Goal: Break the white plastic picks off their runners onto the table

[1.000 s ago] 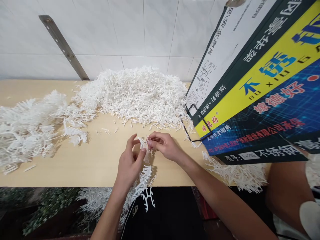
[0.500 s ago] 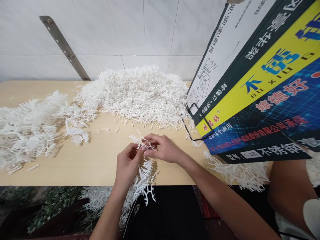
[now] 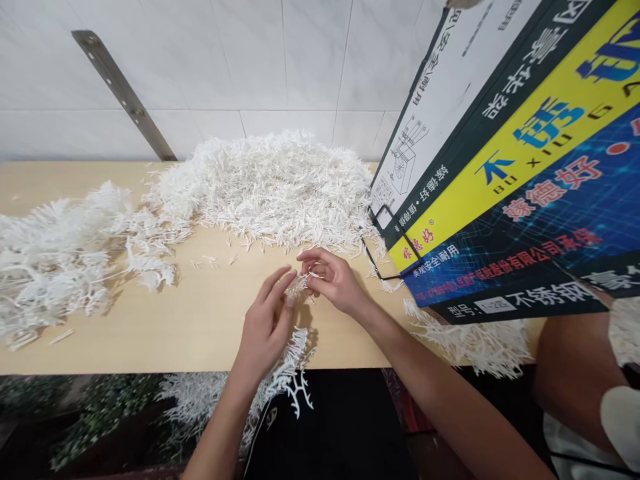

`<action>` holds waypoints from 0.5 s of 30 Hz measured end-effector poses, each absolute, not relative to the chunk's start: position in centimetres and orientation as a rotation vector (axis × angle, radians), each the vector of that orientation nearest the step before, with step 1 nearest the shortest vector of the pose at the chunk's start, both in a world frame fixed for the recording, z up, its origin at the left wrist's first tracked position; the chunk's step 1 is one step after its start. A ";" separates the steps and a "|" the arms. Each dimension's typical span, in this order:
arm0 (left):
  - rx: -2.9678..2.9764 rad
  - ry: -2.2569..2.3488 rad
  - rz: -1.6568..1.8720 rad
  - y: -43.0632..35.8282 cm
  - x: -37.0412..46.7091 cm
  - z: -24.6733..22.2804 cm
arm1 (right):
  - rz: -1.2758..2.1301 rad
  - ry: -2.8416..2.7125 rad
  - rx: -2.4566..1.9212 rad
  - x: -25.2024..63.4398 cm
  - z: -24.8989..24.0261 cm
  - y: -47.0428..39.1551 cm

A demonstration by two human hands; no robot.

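Note:
My left hand [image 3: 267, 327] is over the wooden table [image 3: 210, 327], its fingers stretched out and the thumb apart. Between my two hands is a loose bunch of small white branching plastic bits [image 3: 299, 287]; its lower part is blurred. My right hand [image 3: 334, 281] is closed with thumb and fingers around the right end of these bits. Just below my hands a larger white coral-like plastic sprig [image 3: 295, 350] lies at the table's front edge, partly hanging over it.
A big heap of white bits [image 3: 280, 187] lies against the tiled wall. White branched sprigs [image 3: 55, 260] are piled at left. A printed cardboard box [image 3: 500, 173] stands at right, a black wire frame [image 3: 395, 247] by its corner. Another person's arm [image 3: 570, 380] shows beyond more sprigs [image 3: 480, 343].
My left hand's fingers have gone from a pinch to stretched out. Both hands have shifted slightly right, and the branching piece between them now shows as a small bunch of bits.

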State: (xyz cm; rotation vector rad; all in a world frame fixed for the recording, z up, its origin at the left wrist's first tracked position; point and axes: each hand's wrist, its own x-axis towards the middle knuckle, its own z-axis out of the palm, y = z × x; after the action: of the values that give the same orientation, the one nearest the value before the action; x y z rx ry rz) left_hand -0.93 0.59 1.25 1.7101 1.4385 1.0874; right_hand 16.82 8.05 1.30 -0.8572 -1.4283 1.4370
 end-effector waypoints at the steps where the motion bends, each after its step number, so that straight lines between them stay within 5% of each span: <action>1: 1.686 1.460 1.043 0.7 -1.0 1.2 | 1.407 -1.441 -0.840 16.9 1.3 8.1; 15: 1.490 1.540 1.027 0.8 -1.1 0.8 | 1.237 -1.584 -1.057 15.9 1.4 7.4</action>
State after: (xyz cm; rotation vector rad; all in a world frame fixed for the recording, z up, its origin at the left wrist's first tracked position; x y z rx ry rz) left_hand -1.08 0.75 0.82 1.4898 1.5396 1.0266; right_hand 15.93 7.41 1.43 -1.0568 -1.5839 1.2368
